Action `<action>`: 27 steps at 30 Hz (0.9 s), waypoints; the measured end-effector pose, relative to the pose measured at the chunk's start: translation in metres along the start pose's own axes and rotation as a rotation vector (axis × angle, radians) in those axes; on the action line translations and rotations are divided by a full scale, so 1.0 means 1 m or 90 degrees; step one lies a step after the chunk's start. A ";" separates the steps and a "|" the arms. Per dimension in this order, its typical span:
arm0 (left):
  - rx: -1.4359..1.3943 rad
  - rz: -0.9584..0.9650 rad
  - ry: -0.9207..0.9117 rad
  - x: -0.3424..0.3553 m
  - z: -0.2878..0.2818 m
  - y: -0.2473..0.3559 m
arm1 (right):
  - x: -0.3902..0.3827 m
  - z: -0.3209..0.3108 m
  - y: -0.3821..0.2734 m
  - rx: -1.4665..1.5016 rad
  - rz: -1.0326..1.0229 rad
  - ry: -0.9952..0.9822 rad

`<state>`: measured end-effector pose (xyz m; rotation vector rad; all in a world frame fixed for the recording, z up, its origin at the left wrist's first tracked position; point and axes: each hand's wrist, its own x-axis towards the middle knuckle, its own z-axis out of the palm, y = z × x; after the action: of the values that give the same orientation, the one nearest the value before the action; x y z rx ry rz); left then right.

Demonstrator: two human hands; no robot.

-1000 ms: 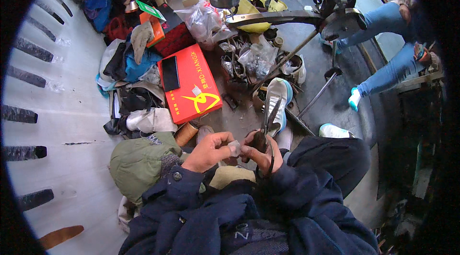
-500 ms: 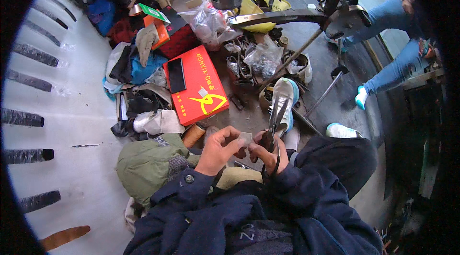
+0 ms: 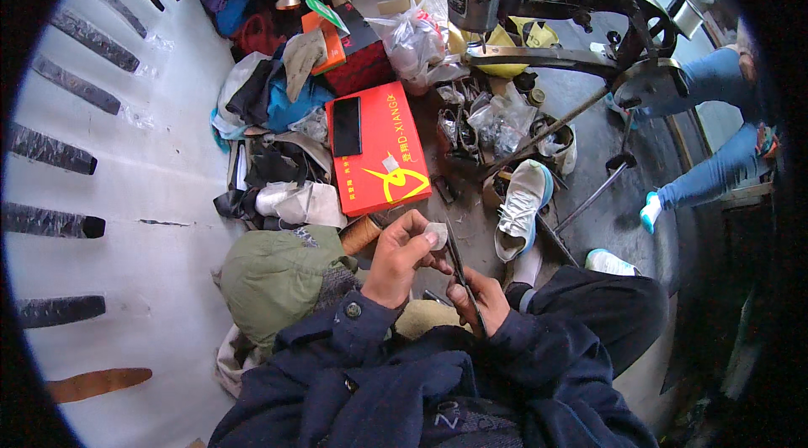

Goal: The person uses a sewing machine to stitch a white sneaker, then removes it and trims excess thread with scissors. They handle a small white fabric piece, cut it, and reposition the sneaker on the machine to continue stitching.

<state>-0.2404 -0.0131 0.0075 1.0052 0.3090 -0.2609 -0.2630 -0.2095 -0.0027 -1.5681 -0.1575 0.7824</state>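
Scissors (image 3: 459,263) have swung leftward since the earlier frame, bringing their blades alongside the small pale piece (image 3: 436,234) that the left hand (image 3: 394,265) pinches between thumb and forefinger. The right hand (image 3: 483,300) is wrapped round the scissors — whether the blades touch the piece, I cannot tell. Trimming seems the step in hand; the next move calls for a steady pinch — fingertips clear of the blades.

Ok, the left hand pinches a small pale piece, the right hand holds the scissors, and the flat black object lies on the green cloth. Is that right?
The last part is wrong: the flat black object lies on the red box, as the head view shows. The left hand pinches the small pale piece and the right hand holds the scissors.
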 end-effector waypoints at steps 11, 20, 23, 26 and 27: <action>-0.034 -0.008 -0.021 0.003 -0.002 -0.002 | -0.003 0.001 -0.002 0.077 0.079 0.035; -0.012 0.006 -0.014 0.002 -0.003 0.000 | 0.003 0.003 0.005 0.074 -0.035 0.019; 0.034 0.004 -0.013 0.003 -0.003 -0.002 | 0.004 0.004 0.006 0.034 -0.048 0.040; 0.009 0.015 -0.018 0.003 -0.003 -0.003 | 0.004 0.003 0.007 0.050 -0.035 0.019; -0.008 0.025 -0.024 0.003 -0.003 -0.002 | 0.004 0.003 0.007 0.057 -0.031 0.017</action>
<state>-0.2389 -0.0122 0.0034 0.9926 0.2551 -0.2418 -0.2639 -0.2060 -0.0105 -1.4838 -0.1381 0.7205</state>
